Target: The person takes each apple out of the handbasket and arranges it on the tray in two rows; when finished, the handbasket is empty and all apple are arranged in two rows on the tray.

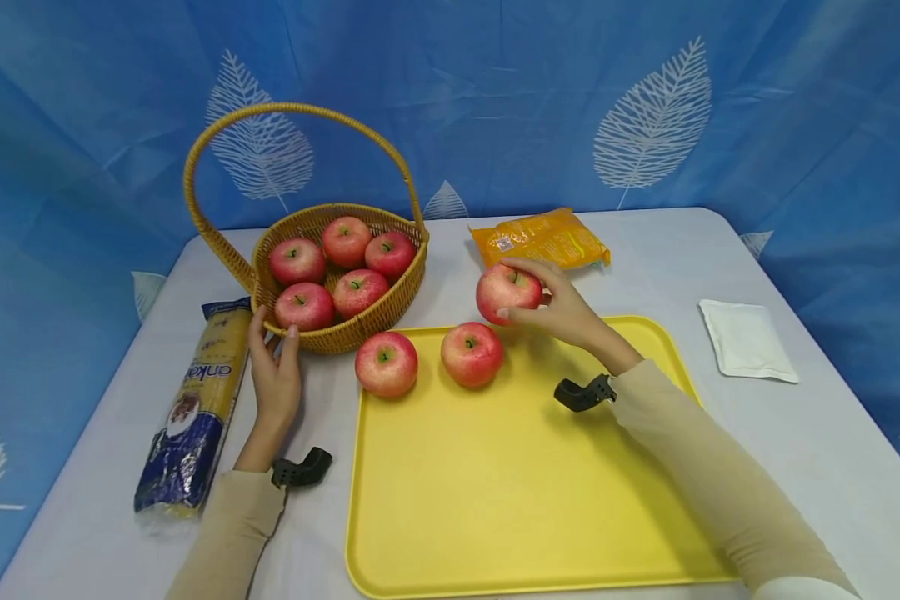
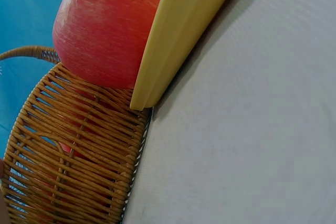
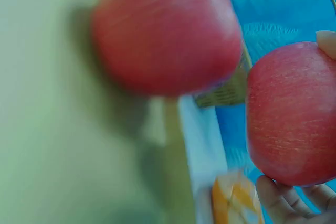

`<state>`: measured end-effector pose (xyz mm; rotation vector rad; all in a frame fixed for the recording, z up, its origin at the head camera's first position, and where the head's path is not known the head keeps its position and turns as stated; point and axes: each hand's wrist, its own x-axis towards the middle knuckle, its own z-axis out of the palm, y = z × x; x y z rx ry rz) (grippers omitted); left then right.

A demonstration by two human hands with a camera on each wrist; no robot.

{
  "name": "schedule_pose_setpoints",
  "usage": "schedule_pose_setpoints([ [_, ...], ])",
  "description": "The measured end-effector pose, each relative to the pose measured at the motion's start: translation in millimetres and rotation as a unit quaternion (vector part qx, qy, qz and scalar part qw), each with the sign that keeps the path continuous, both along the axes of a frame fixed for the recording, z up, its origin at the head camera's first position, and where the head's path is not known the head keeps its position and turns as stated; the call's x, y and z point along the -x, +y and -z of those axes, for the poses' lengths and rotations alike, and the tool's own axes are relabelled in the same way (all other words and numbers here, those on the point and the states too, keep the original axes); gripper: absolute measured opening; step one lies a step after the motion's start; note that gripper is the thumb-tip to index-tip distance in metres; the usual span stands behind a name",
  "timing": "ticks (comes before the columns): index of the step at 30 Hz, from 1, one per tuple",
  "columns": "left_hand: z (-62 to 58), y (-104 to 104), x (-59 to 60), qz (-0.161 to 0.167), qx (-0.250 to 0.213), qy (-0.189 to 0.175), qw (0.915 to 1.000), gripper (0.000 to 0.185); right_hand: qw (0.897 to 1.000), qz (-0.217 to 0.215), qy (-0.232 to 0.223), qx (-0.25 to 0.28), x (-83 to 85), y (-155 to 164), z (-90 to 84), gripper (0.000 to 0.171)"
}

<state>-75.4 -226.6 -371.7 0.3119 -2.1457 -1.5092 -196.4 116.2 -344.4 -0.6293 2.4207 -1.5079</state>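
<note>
My right hand [image 1: 551,304] grips a red apple [image 1: 507,293] just above the far edge of the yellow tray [image 1: 510,500]; in the right wrist view the held apple [image 3: 291,114] fills the right side with fingertips [image 3: 278,200] under it. Two more apples [image 1: 386,363] [image 1: 471,353] sit on the tray's far end. My left hand [image 1: 273,367] rests with thumb and fingers on the near rim of the wicker basket [image 1: 393,296], which holds several apples. The left wrist view shows the basket's wall [image 2: 79,156], the tray's corner [image 2: 173,40] and an apple [image 2: 105,24].
A blue and yellow noodle packet [image 1: 195,400] lies left of my left hand. An orange snack bag [image 1: 543,237] lies behind the tray, and a white pouch [image 1: 746,340] sits at the right. A blue leaf-print curtain backs the grey table [image 1: 795,433].
</note>
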Motion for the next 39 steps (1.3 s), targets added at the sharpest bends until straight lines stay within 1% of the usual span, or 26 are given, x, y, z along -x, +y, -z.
schedule_pose_setpoints([
  [3, 5.7, -4.1, 2.2, 0.002, -0.007, 0.005, 1.0, 0.055, 1.0, 0.009, 0.012, -0.021, -9.3, 19.6, 9.1, 0.064],
  [9, 27.4, -15.4, 9.5, -0.004, -0.004, 0.004, 1.0, 0.056, 0.999, 0.023, 0.024, -0.032, -33.9, 45.4, 26.0, 0.067],
  [12, 29.9, -15.3, 10.5, -0.004, -0.002, 0.005, 1.0, 0.056, 0.998, 0.029, 0.03, -0.038, -45.3, 54.8, 30.9, 0.067],
  [14, 27.7, -13.6, 9.4, 0.0, -0.005, 0.003, 1.0, 0.056, 0.997, 0.034, 0.041, -0.048, -51.2, 60.0, 33.4, 0.068],
  [18, 12.8, -5.9, 4.2, 0.0, -0.007, -0.007, 1.0, 0.056, 0.995, 0.042, 0.062, -0.064, -58.3, 67.1, 38.2, 0.068],
  [21, 2.8, -1.1, 0.5, -0.003, -0.005, -0.012, 0.9999, 0.055, 0.995, 0.043, 0.061, -0.062, -60.4, 68.3, 41.5, 0.067],
  [23, 0.2, -0.1, -0.5, -0.005, -0.003, -0.014, 0.9999, 0.055, 0.996, 0.042, 0.057, -0.061, -61.7, 68.0, 42.7, 0.066],
  [27, -1.0, 0.7, -1.4, -0.001, 0.0, -0.013, 0.9999, 0.056, 0.995, 0.039, 0.055, -0.068, -64.4, 67.4, 44.1, 0.066],
  [31, -1.0, 0.2, -1.4, -0.003, 0.001, -0.008, 1.0, 0.056, 0.995, 0.039, 0.066, -0.07, -65.4, 66.9, 46.4, 0.068],
  [39, -0.5, -0.1, -0.3, -0.002, -0.004, -0.007, 1.0, 0.055, 0.993, 0.039, 0.085, -0.076, -68.1, 67.9, 49.3, 0.081],
])
